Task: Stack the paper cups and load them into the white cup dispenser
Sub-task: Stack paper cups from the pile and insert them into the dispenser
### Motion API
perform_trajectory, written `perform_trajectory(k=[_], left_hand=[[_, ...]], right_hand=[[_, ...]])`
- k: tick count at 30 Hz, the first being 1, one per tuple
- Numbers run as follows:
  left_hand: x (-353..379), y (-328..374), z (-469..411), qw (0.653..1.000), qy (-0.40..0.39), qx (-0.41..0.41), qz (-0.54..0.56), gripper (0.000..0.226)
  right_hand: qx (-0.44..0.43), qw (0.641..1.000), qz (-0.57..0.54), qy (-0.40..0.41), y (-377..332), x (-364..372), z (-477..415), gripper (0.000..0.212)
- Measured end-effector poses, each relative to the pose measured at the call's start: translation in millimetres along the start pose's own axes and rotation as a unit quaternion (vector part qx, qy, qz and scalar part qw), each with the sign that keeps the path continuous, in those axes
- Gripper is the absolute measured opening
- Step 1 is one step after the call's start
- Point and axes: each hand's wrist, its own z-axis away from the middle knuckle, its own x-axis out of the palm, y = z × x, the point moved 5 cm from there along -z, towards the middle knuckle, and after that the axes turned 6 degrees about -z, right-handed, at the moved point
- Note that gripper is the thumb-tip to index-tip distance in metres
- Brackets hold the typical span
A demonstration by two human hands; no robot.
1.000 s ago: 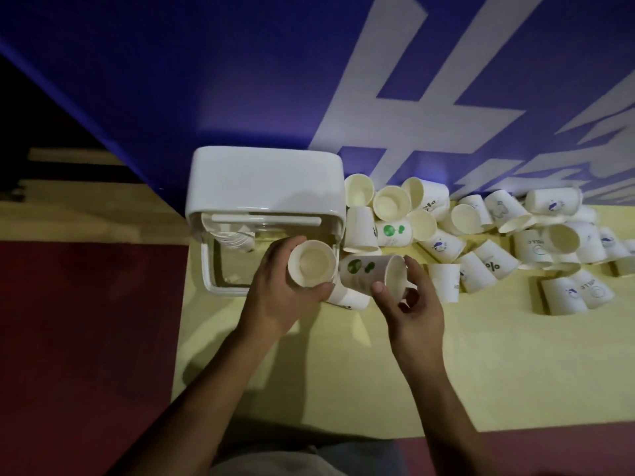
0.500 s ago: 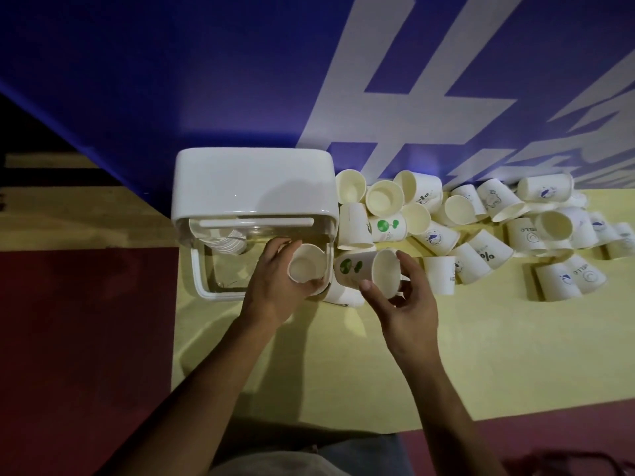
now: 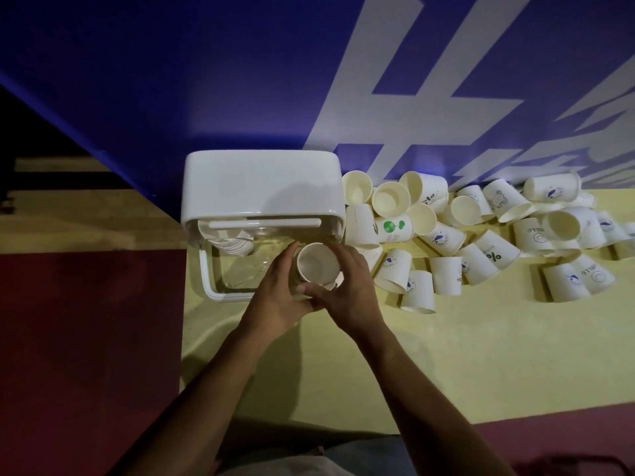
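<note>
At front edge of dispenser (image 3: 261, 187), L hand (image 3: 275, 302) & R hand (image 3: 352, 293) curl round cup stack (image 3: 318, 264); loose cups (image 3: 481, 235) crowd right.

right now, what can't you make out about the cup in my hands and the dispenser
- Head view, held cup: whether more cups nest under it; the left hand and right hand cover its sides.
- Head view, white dispenser: its top hides most of the inner stack, so no count.
- Head view, loose cups: the farthest ones are cut off by the right edge.
</note>
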Motion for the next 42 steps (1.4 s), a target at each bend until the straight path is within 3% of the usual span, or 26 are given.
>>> perform_trajectory(k=[6,15,18,21,24,27,34,39,42], left_hand=[[6.8,-0.9,5.5,0.999,-0.03,0.007,0.014,0.114],[6.4,-0.8,14.8,0.999,-0.03,-0.003,-0.028,0.117],[-5.0,8.4,34.7,0.992,0.07,0.003,-0.106,0.108],[-4.0,42.0,57.5,0.972,0.194,0.071,-0.114,0.087],[26.3,94.0,53.9,0.98,0.157,0.102,-0.073,0.069],[67.8,147.9,29.3,0.975,0.103,0.164,-0.112,0.069],[177.1,258.8,-83.4,0.947,0.017,0.2,-0.249,0.077],[233.6,271.8,-150.7,0.897,-0.006,0.169,-0.408,0.084],[251.1,267.7,-170.3,0.88,-0.002,0.153,-0.45,0.083]], right_hand=[[0.007,0.996,0.08,-0.044,22.9,19.6,-3.9,0.08],[0.019,0.989,0.11,-0.1,26.5,23.0,-6.2,0.088],[0.003,0.991,0.091,-0.101,18.9,11.6,4.2,0.082],[0.05,0.998,0.037,-0.004,39.7,-29.6,30.1,0.054],[0.125,0.988,-0.006,0.093,69.9,-80.3,60.8,0.031],[0.19,0.97,-0.04,0.144,95.1,-123.2,84.6,0.038],[0.256,0.949,-0.078,0.164,158.4,-220.3,132.0,0.022],[0.28,0.941,-0.106,0.161,196.5,-279.9,152.9,0.017],[0.287,0.936,-0.103,0.174,216.7,-317.1,153.3,0.016]])
